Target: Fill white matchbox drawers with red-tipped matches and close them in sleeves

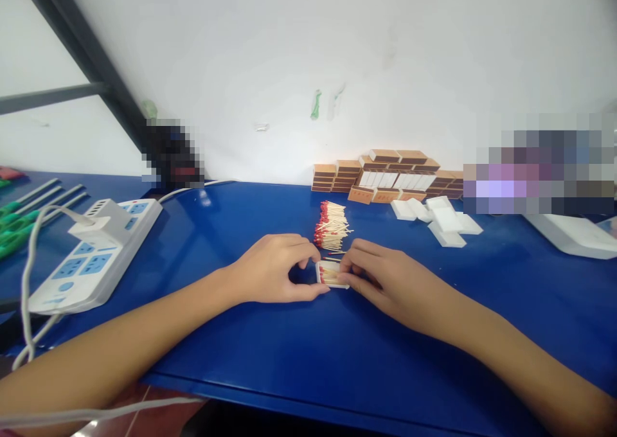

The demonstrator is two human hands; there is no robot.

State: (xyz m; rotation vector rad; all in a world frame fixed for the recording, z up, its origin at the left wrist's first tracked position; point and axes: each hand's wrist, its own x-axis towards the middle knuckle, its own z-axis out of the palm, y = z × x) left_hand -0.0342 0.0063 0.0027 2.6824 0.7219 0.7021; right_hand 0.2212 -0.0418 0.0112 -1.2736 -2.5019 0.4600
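A small white matchbox tray (330, 274) with red-tipped matches in it lies on the blue table (299, 353). My left hand (277, 268) pinches its left end with thumb and fingers curled. My right hand (385, 276) grips its right end, fingers pressed on the tray. Just behind the tray lies a loose pile of red-tipped matches (331, 226).
Stacked brown matchboxes (385, 175) line the wall at the back. Several white inner trays (441, 217) lie to their right. A white power strip (94, 252) with a charger and cables sits at the left, green-handled tools (19, 222) beyond it. A white box (573, 234) lies far right.
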